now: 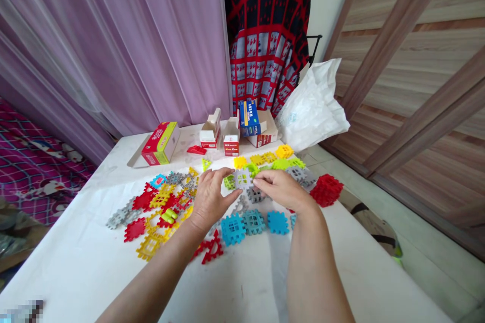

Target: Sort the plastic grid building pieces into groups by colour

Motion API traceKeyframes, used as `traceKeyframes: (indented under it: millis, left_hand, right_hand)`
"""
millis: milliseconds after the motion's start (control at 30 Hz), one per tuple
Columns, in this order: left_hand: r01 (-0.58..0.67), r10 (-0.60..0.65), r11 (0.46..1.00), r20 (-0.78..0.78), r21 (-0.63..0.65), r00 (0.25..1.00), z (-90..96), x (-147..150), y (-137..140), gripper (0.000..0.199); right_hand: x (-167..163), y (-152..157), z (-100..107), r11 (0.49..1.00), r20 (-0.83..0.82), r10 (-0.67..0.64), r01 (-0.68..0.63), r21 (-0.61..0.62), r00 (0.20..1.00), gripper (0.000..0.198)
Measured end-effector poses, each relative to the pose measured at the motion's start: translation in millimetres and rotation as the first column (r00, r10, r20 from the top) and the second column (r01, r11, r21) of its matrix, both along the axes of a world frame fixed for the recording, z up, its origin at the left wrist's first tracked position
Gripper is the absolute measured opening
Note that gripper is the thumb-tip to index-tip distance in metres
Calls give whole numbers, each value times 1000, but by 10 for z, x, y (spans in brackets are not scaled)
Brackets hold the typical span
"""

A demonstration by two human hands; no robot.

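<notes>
A pale grey notched building tile (243,178) with window-like openings is held up over the pile, between my two hands. My right hand (282,186) pinches its right edge, fingers closed. My left hand (214,194) has its index finger and thumb at the tile's left corners, curved round that side with a gap between them. Below and around lie more interlocking tiles: blue ones (233,229) nearest me, darker grey ones (254,195) just under the hands, and yellow ones (162,196) to the left.
A red tile stack (327,190) stands at the right. Behind are a pink-and-yellow box (161,144), small open cartons (231,145), a blue box (249,117) and a white plastic bag (312,108). A cloth-draped chair (265,45) is beyond the white table (250,282).
</notes>
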State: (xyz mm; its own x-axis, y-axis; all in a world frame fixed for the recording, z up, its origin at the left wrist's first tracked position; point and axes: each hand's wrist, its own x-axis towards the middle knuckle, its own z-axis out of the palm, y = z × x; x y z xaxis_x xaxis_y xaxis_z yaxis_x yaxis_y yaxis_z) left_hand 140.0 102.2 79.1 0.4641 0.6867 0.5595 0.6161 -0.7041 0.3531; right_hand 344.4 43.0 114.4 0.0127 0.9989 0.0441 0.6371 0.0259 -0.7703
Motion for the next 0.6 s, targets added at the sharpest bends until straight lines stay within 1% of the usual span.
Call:
traceKeyframes:
  millis: [67,133,233,300,367,400,433,467,533,567,600]
  left_hand:
    - [-9,9,1000,29,19,1000,13,61,-13,40]
    - [-28,26,999,56,28,998,27,116,-27,40]
    - [-11,9,1000,106,13,994,51,201,-34,44]
    - [47,-38,997,159,-54,987,57,262,-16,48]
    - [125,-73,973,254,-196,964,52,323,30,45]
    - [174,-76,939,316,-295,946,46,351,61,42]
    - [228,-64,886,380,-403,923,42,376,96,40]
    - [281,-38,813,435,-510,900,42,398,130,41]
    - [364,36,634,497,-682,867,59,428,188,45]
    - [388,69,552,504,-738,861,79,437,207,46]
    - [400,95,488,503,-776,859,105,444,218,47]
  right_hand:
    - [7,-5,-4,1000,-78,-24,24,-1,997,25]
    - [20,-10,-15,1000,-140,-14,13,-12,990,25]
    - [42,-14,-38,1000,-151,-12,11,-6,988,22]
    - [61,-23,-42,998,-118,-60,63,19,991,20]
    - [87,-43,-31,993,-82,-109,112,40,991,19]
    - [103,-56,-22,991,-65,-124,127,42,990,19]
    - [120,-70,-12,989,-49,-137,139,39,989,19]
    - [137,-82,-4,988,-33,-150,152,37,988,19]
    - [167,-97,7,983,1,-180,180,48,984,19]
    - [178,-99,10,979,18,-195,194,62,981,20]
    - [185,-98,12,976,35,-208,205,78,977,20]
